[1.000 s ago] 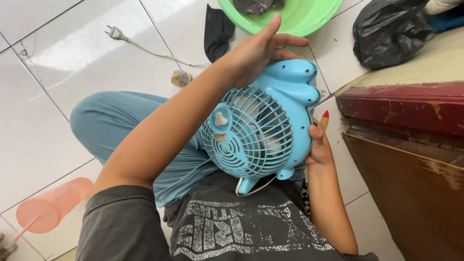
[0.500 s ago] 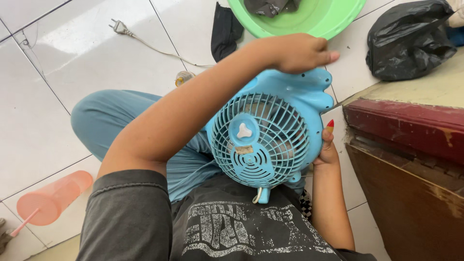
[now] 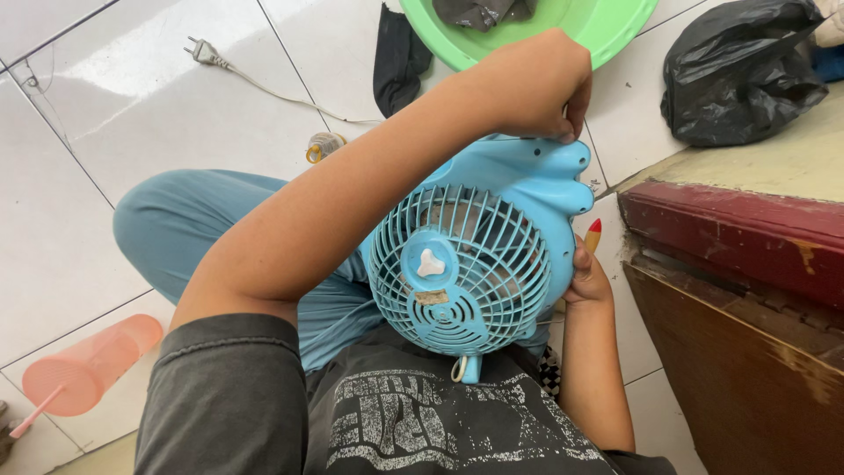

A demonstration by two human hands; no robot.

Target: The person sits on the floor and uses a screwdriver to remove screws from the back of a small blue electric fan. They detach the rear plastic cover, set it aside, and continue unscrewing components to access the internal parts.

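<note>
A small blue fan (image 3: 492, 237) rests in my lap, its round grille facing up at me and its base pointing away. My left arm reaches across it. My left hand (image 3: 532, 84) is curled over the far edge of the base, fingertips pinched against the plastic. My right hand (image 3: 585, 277) grips the fan's right side from behind, mostly hidden by the housing. A red and yellow tip (image 3: 594, 233), perhaps a tool handle, sticks up just above that hand; I cannot tell whether the hand holds it.
A green basin (image 3: 607, 26) with dark cloth sits ahead on the white tiled floor, next to a black bag (image 3: 738, 75). A low red-edged wooden piece of furniture (image 3: 747, 255) stands at my right. A plug and cord (image 3: 207, 51), a small bottle (image 3: 323, 145) and a pink cup (image 3: 83, 369) lie at my left.
The fan has tilted so its grille faces me more squarely. My left hand went from spread fingers over the base to a curled pinch at its far edge.
</note>
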